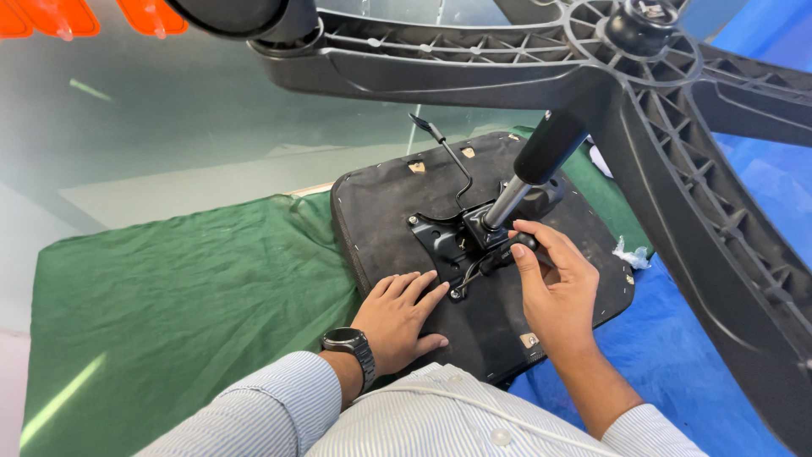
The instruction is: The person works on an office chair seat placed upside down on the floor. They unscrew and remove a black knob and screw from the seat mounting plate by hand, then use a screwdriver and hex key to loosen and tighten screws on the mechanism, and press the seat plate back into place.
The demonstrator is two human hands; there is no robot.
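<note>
An upturned black chair seat (397,199) lies on a green cloth (186,288). A black metal mounting plate (444,241) is fixed at its middle, with a thin lever (452,161) rising from it. A gas cylinder (533,169) stands in the plate and carries the black star-shaped wheel base (677,186) overhead. My left hand (397,317) lies flat on the seat beside the plate, fingers spread. My right hand (554,283) grips a black knob (520,245) at the plate's near side.
A blue sheet (677,355) covers the floor to the right. A crumpled white scrap (630,254) lies by the seat's right edge. A castor (245,17) hangs at upper left. Orange shapes (59,17) sit in the top left corner.
</note>
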